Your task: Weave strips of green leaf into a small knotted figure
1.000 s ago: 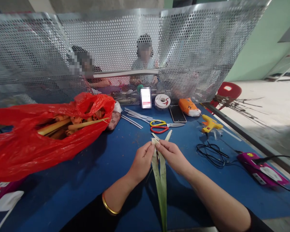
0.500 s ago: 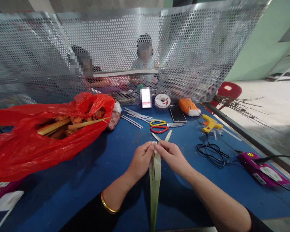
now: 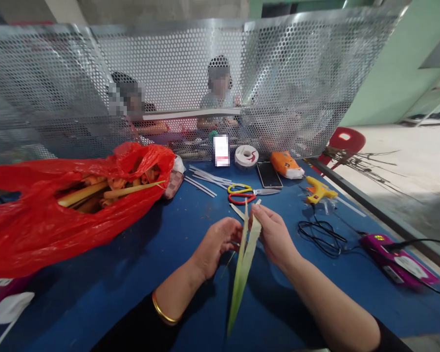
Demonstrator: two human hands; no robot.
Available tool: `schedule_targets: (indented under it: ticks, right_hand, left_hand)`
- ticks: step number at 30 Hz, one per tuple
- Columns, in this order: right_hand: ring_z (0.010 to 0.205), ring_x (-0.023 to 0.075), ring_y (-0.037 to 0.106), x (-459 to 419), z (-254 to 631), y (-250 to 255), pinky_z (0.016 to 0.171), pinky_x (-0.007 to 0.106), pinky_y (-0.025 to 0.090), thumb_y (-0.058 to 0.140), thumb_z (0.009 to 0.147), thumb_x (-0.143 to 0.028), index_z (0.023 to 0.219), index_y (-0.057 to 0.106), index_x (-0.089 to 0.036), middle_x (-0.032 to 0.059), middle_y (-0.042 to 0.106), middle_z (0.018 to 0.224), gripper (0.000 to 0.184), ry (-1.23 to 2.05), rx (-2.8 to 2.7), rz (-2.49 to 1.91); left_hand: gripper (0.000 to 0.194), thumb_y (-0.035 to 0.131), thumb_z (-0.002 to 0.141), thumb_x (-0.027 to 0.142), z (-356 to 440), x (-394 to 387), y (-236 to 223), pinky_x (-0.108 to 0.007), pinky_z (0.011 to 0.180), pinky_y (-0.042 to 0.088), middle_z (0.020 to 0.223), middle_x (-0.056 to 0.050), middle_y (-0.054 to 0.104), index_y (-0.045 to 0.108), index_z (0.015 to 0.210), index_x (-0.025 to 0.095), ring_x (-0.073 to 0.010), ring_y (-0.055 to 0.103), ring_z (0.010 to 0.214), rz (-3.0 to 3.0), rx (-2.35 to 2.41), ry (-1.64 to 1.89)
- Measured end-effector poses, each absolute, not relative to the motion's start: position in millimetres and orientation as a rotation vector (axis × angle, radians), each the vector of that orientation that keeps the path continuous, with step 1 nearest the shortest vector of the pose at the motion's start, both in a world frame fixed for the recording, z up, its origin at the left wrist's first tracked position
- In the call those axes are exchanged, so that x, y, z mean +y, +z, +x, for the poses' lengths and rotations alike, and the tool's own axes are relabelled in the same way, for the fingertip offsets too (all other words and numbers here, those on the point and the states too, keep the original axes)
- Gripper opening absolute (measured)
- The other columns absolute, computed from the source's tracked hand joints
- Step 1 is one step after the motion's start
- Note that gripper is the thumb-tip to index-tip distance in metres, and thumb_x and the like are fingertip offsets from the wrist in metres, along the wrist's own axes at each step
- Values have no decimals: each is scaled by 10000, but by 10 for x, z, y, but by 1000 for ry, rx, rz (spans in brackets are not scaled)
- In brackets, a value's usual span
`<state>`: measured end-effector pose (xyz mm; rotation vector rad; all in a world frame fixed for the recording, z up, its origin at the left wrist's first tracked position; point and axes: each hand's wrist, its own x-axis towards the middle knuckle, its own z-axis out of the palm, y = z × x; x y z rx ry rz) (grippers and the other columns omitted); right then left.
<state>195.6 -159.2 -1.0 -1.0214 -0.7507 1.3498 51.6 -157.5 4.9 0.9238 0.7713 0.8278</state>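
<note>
A long pale-green leaf strip [image 3: 246, 264] hangs toward me, split at its top into two parts. My right hand [image 3: 276, 234] pinches the broader part near its upper end between thumb and fingers. Just left of the narrower part is my left hand [image 3: 220, 244], its fingers loosely curled and apart from the thumb, with nothing plainly gripped; its fingertips are partly hidden. A short pale leaf piece [image 3: 237, 211] lies on the blue table beyond my hands. Behind it are scissors [image 3: 242, 198] with one yellow and one red handle.
A red plastic bag [image 3: 95, 234] of dried stalks fills the left side. White sticks [image 3: 201, 186], a phone [image 3: 269, 175], a ribbon spool [image 3: 246, 156] and an orange packet [image 3: 286, 165] lie farther back. To the right are a yellow glue gun [image 3: 319, 190] and a purple power strip [image 3: 399, 261].
My hands, together on the strip before, are now apart. The strip's split top has spread, my right hand drawing one part right and upward, while my left fingers have loosened.
</note>
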Motion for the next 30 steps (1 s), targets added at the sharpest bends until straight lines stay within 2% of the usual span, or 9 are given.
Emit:
schedule_targets:
  ticks: [2, 4, 8, 10, 13, 18, 20, 25, 30]
  right_hand:
    - [466, 82, 405, -1561, 1976, -17, 458, 206, 328, 742, 717, -512, 662, 571, -184, -64, 503, 532, 374, 1278, -717, -1044]
    - [485, 86, 410, -1535, 1991, -15, 467, 207, 327, 751, 704, -514, 679, 585, -185, -66, 503, 543, 369, 1253, -691, -1043]
    - [502, 94, 418, -1510, 2001, -13, 483, 213, 345, 746, 703, -529, 674, 577, -188, -60, 519, 562, 381, 1212, -668, -1010]
    - [503, 91, 413, -1513, 1999, -17, 489, 212, 350, 724, 722, -549, 662, 564, -188, -58, 512, 565, 399, 1176, -677, -999]
    - [556, 110, 486, -1533, 1984, -23, 544, 226, 405, 658, 748, -619, 730, 593, -189, -34, 565, 621, 435, 1195, -776, -1035]
    - [587, 122, 531, -1591, 1906, -67, 586, 245, 419, 833, 579, -468, 711, 566, -180, -32, 568, 625, 415, 1438, -1135, -1145]
    - [590, 122, 525, -1612, 1863, -117, 591, 250, 414, 816, 604, -443, 697, 547, -181, -32, 557, 624, 387, 1478, -1227, -1142]
    - [592, 112, 463, -1650, 1799, -227, 553, 236, 362, 749, 685, -347, 715, 529, -195, -43, 526, 646, 270, 1210, -1387, -1192]
    - [522, 100, 386, -1651, 1809, -190, 488, 230, 299, 613, 784, -370, 653, 545, -187, -48, 449, 562, 235, 1114, -1394, -1275]
  left_hand:
    - [441, 784, 628, 518, 529, -1598, 47, -217, 615, 417, 733, -18, 617, 645, 805, 139, -130, 563, 680, 1045, 862, 791]
    - [375, 810, 608, 445, 549, -1612, 43, -212, 594, 388, 687, 0, 611, 672, 772, 138, -114, 536, 639, 1110, 926, 763]
    - [285, 747, 663, 419, 576, -1619, 43, -214, 528, 352, 595, 5, 592, 690, 680, 140, -97, 493, 530, 1102, 992, 734]
    - [212, 747, 643, 346, 573, -1612, 51, -211, 516, 360, 603, -1, 603, 691, 668, 143, -99, 504, 524, 1101, 1009, 741]
    - [129, 721, 609, 237, 554, -1583, 61, -200, 517, 376, 611, 4, 609, 693, 691, 141, -96, 511, 532, 1087, 1036, 826]
    - [141, 662, 638, 213, 507, -1490, 26, -205, 564, 434, 678, 2, 641, 671, 762, 146, -109, 550, 599, 1056, 1125, 1165]
    - [141, 647, 634, 195, 497, -1467, -3, -211, 571, 451, 700, -2, 650, 659, 767, 147, -124, 574, 633, 1079, 1161, 1221]
    - [121, 627, 627, 165, 506, -1474, -64, -207, 561, 461, 693, 3, 644, 634, 748, 153, -123, 578, 638, 1102, 1234, 1270]
    - [163, 679, 641, 256, 509, -1475, -62, -211, 493, 471, 695, -3, 652, 609, 752, 160, -128, 570, 603, 1037, 1246, 1255]
